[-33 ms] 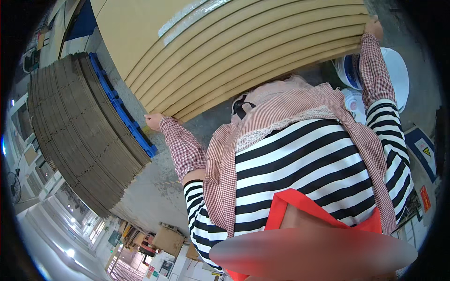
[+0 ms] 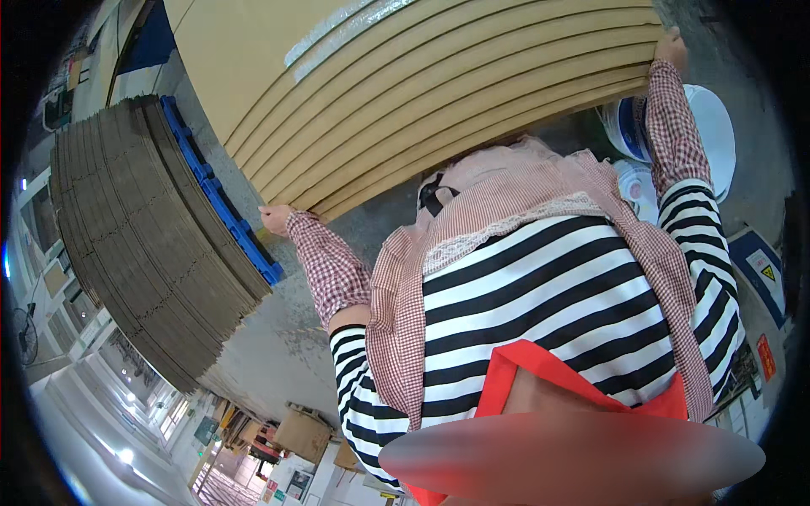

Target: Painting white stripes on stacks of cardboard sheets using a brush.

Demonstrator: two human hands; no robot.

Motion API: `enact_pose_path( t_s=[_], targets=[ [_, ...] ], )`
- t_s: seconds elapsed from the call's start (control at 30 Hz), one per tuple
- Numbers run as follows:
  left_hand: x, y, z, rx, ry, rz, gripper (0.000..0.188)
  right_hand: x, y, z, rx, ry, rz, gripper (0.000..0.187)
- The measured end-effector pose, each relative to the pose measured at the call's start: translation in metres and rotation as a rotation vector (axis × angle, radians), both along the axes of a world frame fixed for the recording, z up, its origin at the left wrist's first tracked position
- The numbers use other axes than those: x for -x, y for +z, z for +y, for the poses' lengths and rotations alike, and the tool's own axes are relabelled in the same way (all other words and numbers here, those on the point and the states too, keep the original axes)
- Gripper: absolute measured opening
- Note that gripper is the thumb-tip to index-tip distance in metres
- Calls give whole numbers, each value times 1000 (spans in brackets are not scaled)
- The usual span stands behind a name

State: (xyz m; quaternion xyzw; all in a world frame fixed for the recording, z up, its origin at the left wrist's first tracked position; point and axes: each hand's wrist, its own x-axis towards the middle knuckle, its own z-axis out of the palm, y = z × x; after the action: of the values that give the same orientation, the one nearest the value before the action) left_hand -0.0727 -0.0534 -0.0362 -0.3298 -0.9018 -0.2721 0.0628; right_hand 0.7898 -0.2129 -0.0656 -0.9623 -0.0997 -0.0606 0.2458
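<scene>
**Widely spread, left hand (image 2: 274,219) and right hand (image 2: 672,51) at opposite ends of tan cardboard sheets (image 2: 439,101)**

Across the top of the view, just beyond a pink checked apron (image 2: 506,202): sheets overlapping in stepped rows, with a shiny strip (image 2: 354,38) on the upper surface. Left hand at the lower left corner, fingers bunched near the edge; right hand at the far right edge, fingers bent. With fingertips partly hidden, impossible to tell a firm grip from a light touch. To the left, a tall grey-brown stack (image 2: 152,244) against a blue pallet (image 2: 221,202); beside the right forearm, a white bucket (image 2: 713,135).
</scene>
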Motion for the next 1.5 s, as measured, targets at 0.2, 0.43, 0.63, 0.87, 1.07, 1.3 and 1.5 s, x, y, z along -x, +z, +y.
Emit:
enact_pose_path(
  t_s=[0.2,0.43,0.63,0.87,1.07,1.3,1.5],
  targets=[
    [13,-1,14,-281,29,-256,55,-6,-7,7,-169,31,-127,56],
    [9,-10,8,-59,52,61,53,-5,-16,0,-67,13,-162,53],
    [-3,2,8,84,28,39,48,-4,-12,4,83,50,-140,54],
    [-8,2,7,99,55,57,47,3,-12,8,92,52,-80,52],
    [-15,-11,14,-259,115,148,33,-25,-9,-12,178,352,-295,46],
    [1,-20,18,-48,-202,-8,58,-6,-19,-16,180,321,1,55],
    [9,-19,23,50,-223,66,61,7,-62,-5,99,162,-15,50]
  ],
)
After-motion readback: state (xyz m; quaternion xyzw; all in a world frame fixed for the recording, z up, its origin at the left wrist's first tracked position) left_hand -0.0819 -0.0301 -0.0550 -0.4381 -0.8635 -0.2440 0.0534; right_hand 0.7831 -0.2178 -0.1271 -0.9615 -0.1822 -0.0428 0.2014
